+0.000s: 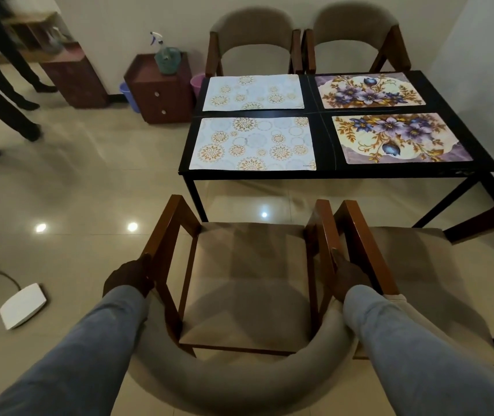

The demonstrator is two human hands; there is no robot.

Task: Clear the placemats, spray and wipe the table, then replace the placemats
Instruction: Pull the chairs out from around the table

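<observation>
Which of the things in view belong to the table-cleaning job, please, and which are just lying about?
For the job:
placemats, four on the table
spray bottle on the cabinet

Lying about:
white box on the floor
two bins by the cabinet
chair, gripped by left hand and right hand

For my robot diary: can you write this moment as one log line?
left hand: grips brown wooden chair arm | right hand: grips other arm | four patterned placemats: on black table

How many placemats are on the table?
4, all flat on the table: far left circles mat, near left circles mat, far right flower mat, near right flower mat. None looks hidden.
</observation>
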